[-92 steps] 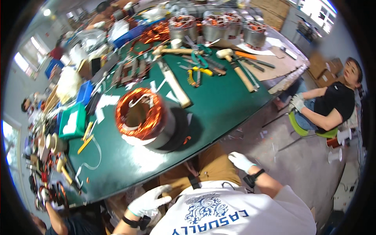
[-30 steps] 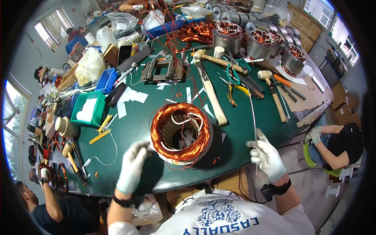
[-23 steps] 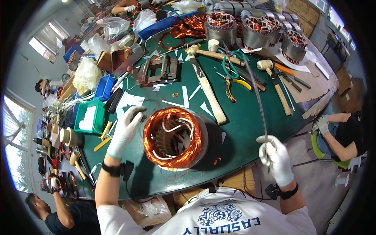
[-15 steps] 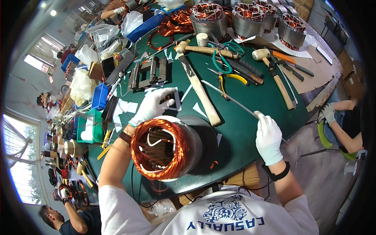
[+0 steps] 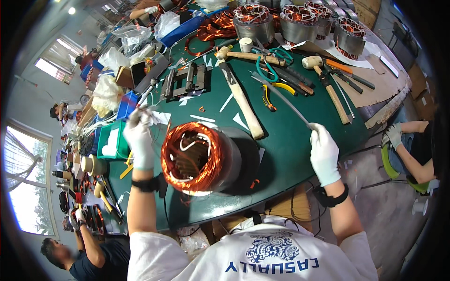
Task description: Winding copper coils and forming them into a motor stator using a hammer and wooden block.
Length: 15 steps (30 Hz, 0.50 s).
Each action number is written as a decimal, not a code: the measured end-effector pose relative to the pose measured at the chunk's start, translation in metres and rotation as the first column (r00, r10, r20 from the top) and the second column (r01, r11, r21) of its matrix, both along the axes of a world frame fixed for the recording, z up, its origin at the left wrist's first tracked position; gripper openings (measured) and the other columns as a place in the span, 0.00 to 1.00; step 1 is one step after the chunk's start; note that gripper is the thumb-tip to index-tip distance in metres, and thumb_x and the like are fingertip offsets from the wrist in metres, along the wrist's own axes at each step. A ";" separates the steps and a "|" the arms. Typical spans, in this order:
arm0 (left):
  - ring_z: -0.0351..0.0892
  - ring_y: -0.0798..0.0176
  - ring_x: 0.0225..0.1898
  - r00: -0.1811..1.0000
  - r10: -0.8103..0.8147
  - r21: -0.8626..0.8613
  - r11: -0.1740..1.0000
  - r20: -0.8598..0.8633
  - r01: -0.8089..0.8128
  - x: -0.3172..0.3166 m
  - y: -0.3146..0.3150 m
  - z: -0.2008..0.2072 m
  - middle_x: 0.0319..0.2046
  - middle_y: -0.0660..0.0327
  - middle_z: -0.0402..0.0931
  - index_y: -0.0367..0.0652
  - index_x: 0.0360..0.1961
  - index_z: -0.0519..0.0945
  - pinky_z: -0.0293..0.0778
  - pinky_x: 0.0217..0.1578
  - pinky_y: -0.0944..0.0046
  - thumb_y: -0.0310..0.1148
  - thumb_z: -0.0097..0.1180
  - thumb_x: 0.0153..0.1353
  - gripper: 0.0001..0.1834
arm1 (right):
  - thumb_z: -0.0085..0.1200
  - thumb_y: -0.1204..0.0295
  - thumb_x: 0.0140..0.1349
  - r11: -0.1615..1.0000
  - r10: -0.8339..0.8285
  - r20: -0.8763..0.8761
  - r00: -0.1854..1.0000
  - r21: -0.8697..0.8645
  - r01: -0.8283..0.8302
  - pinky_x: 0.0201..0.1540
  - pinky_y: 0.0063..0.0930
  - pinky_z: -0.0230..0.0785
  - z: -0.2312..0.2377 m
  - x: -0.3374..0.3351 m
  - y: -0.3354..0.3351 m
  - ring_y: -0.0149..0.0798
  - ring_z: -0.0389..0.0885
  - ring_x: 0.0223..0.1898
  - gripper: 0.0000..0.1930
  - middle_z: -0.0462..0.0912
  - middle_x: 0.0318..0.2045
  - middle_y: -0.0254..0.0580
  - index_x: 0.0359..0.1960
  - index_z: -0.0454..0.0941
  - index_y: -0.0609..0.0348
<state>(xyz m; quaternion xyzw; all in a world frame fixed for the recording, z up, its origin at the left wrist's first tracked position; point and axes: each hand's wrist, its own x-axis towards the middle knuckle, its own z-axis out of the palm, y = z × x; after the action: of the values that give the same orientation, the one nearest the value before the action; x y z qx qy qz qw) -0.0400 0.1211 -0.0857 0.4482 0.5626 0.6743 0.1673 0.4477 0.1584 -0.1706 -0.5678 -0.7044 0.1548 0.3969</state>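
A stator (image 5: 229, 159) with a thick ring of copper windings (image 5: 214, 154) lies on its side on the green table, its wound end turned toward the left. Just left of it, my gloved left hand (image 5: 139, 147) is raised near the green bin; motion smears its fingers, and I cannot tell whether they hold anything. In a closed grip, my gloved right hand (image 5: 324, 152) has the end of a long, thin metal rod (image 5: 286, 102). The rod slants up and left over the table, its far end above the yellow-handled pliers (image 5: 269, 96).
Ahead lie a wooden-handled hammer (image 5: 241, 100), a mallet (image 5: 330, 91), teal-handled scissors (image 5: 267, 70) and a metal fixture (image 5: 186, 80). More wound stators (image 5: 255, 30) stand at the back. A green bin (image 5: 115, 140) sits left. Co-workers are at both sides.
My left hand has moved left, away from the fixture and paper scraps beyond the stator, to beside the green bin. My right hand still grips the rod, almost unmoved. The view has shifted slightly.
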 end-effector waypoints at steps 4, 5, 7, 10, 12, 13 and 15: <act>0.79 0.67 0.44 0.983 0.170 0.067 0.984 -0.064 -0.165 0.068 -0.116 0.039 0.44 0.57 0.83 0.34 0.52 0.80 0.73 0.50 0.65 0.32 0.57 0.74 0.13 | 0.55 0.72 0.72 0.822 -0.060 -0.653 0.755 -0.462 -0.334 0.27 0.15 0.59 0.056 -0.018 -0.033 0.17 0.66 0.26 0.09 0.76 0.30 0.22 0.48 0.82 0.61; 0.79 0.64 0.41 0.983 0.046 0.024 0.999 -0.180 -0.043 0.106 -0.143 0.043 0.40 0.57 0.82 0.36 0.48 0.81 0.74 0.48 0.62 0.37 0.63 0.71 0.14 | 0.57 0.71 0.71 0.707 -0.110 -0.716 0.690 -0.544 -0.452 0.26 0.15 0.59 0.080 -0.032 -0.058 0.16 0.66 0.26 0.08 0.77 0.30 0.21 0.47 0.82 0.61; 0.80 0.60 0.38 0.942 -0.228 -0.113 0.972 -0.246 0.206 0.153 -0.178 0.039 0.35 0.55 0.81 0.36 0.41 0.83 0.76 0.44 0.62 0.38 0.71 0.61 0.16 | 0.62 0.74 0.66 0.568 0.021 -0.800 0.600 -0.485 -0.665 0.31 0.12 0.64 0.108 -0.055 -0.105 0.15 0.72 0.29 0.07 0.82 0.33 0.26 0.44 0.84 0.60; 0.82 0.66 0.42 0.868 -0.202 -0.294 0.886 0.453 0.360 0.201 -0.184 0.026 0.40 0.56 0.84 0.31 0.46 0.85 0.77 0.45 0.67 0.30 0.75 0.55 0.20 | 0.70 0.81 0.59 0.482 0.098 -0.901 0.422 -0.329 -0.813 0.39 0.13 0.71 0.102 -0.087 -0.142 0.17 0.77 0.35 0.18 0.82 0.37 0.27 0.50 0.81 0.61; 0.84 0.66 0.43 0.684 -0.245 -0.181 0.854 0.687 0.488 0.207 -0.182 0.009 0.41 0.58 0.85 0.31 0.50 0.83 0.79 0.47 0.65 0.30 0.74 0.57 0.22 | 0.71 0.80 0.58 0.474 0.117 -0.887 0.448 -0.346 -0.810 0.37 0.15 0.73 0.094 -0.103 -0.148 0.18 0.78 0.34 0.18 0.81 0.36 0.28 0.49 0.79 0.61; 0.84 0.66 0.43 0.620 -0.262 -0.145 0.837 0.740 0.527 0.209 -0.183 0.002 0.42 0.58 0.85 0.31 0.50 0.83 0.79 0.48 0.65 0.29 0.74 0.57 0.21 | 0.71 0.79 0.58 0.467 0.092 -0.884 0.459 -0.369 -0.804 0.36 0.15 0.74 0.091 -0.107 -0.150 0.18 0.78 0.34 0.17 0.81 0.36 0.28 0.47 0.78 0.61; 0.84 0.67 0.43 0.607 -0.264 -0.138 0.835 0.749 0.533 0.214 -0.186 -0.006 0.42 0.58 0.84 0.31 0.49 0.83 0.79 0.47 0.66 0.29 0.73 0.59 0.19 | 0.71 0.79 0.59 0.487 0.032 -0.868 0.496 -0.420 -0.766 0.39 0.16 0.75 0.095 -0.103 -0.152 0.20 0.80 0.35 0.14 0.82 0.34 0.30 0.41 0.78 0.63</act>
<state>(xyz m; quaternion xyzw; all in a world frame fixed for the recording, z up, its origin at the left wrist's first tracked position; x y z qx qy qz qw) 0.1738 -0.0645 -0.0919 0.2352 0.4483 0.6258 0.5934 0.3444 0.0067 -0.0753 -0.3434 -0.4435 0.7670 0.3115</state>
